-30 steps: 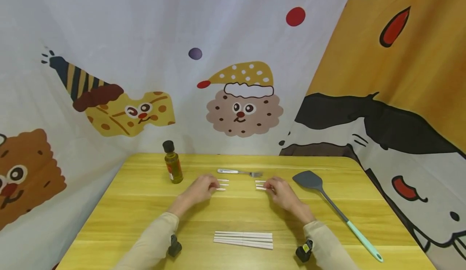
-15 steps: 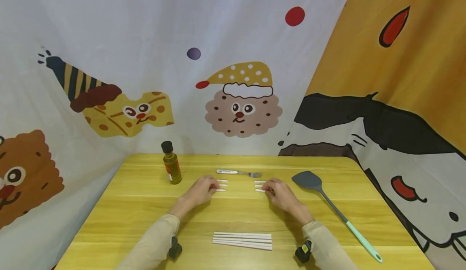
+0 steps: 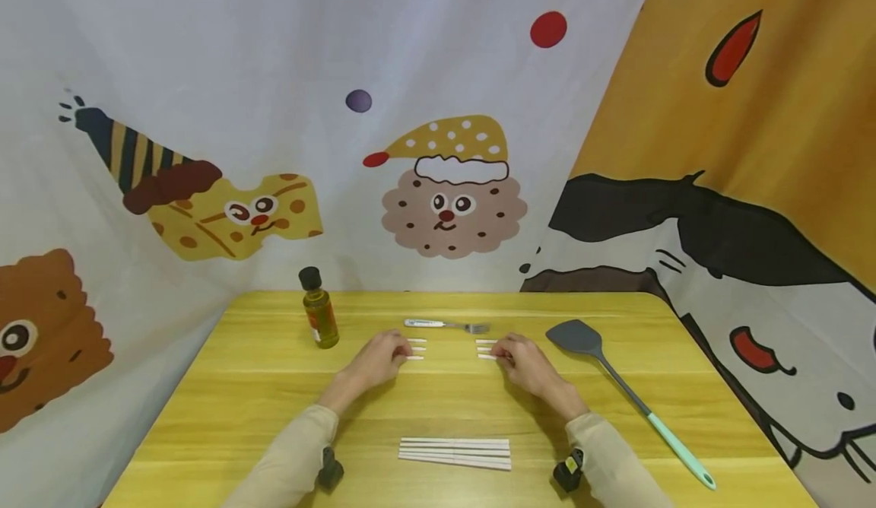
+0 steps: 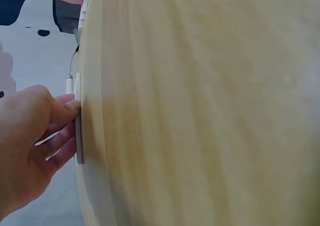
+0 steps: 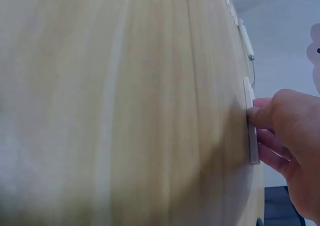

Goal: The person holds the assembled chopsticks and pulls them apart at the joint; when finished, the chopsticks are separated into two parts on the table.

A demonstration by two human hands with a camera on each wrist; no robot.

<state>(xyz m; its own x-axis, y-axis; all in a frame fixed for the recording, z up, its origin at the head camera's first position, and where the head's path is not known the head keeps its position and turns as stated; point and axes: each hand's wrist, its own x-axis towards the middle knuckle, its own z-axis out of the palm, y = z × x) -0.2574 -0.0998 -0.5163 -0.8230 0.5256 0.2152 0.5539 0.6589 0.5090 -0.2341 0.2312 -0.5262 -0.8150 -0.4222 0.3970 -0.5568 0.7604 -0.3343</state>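
Note:
My left hand (image 3: 379, 360) pinches a white stick (image 4: 79, 141) between thumb and fingers, low at the tabletop. Across from it, my right hand (image 3: 525, 362) holds another white stick (image 5: 252, 141) the same way. Three stick ends (image 3: 416, 349) poke out past the left fingertips, pointing right. On the other side, three ends (image 3: 486, 348) point left from the right fingertips, with a gap between the two groups. The fingers hide the rest of both groups. Nearer the body lies a row of longer white sticks (image 3: 455, 453), side by side.
A fork (image 3: 445, 326) with a white handle lies just behind the stick ends. An oil bottle (image 3: 320, 318) with a black cap stands at the back left. To the right, a grey spatula (image 3: 578, 338) with a mint handle lies slantwise on the wooden table (image 3: 226, 394).
The head view has shifted slightly, so the scene sits a little further left. Both hands keep their places at the sticks.

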